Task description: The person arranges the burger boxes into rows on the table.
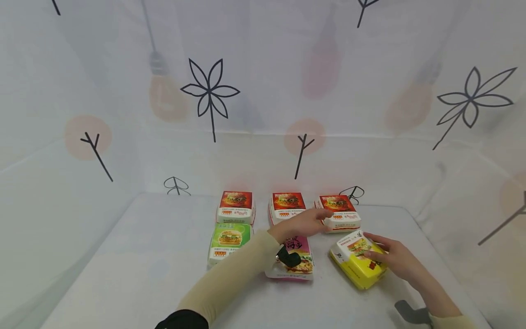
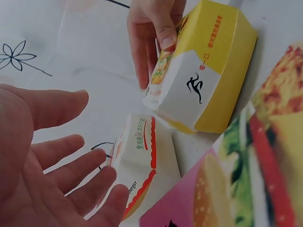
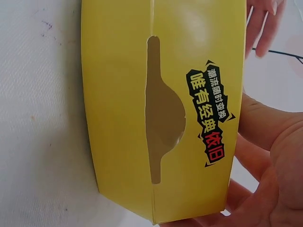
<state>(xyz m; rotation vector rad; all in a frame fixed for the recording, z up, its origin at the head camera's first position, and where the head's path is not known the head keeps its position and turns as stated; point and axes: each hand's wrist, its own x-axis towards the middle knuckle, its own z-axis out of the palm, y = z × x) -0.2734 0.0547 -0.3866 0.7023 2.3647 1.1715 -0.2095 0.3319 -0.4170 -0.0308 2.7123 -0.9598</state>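
Note:
My right hand (image 1: 404, 262) grips a yellow-and-white burger box (image 1: 359, 269), with its thumb and fingers around the right side. The box is tilted, and its yellow side with a slot (image 3: 118, 118) fills the right wrist view. Just behind it is a white burger box with a red top (image 1: 338, 219). My left hand (image 1: 305, 225) reaches over to that box's left edge with fingers stretched out, holding nothing. In the left wrist view those loosely spread fingers (image 2: 71, 175) overlap the red-trimmed box (image 2: 147, 156).
Two more red-topped boxes, one at the left (image 1: 236, 206) and one in the middle (image 1: 287, 202), stand along the back. In front of them are a green box (image 1: 230, 237) and a pink box (image 1: 302, 269), partly covered by my left sleeve (image 1: 234, 274). A patterned cloth wall (image 1: 255, 91) rises behind.

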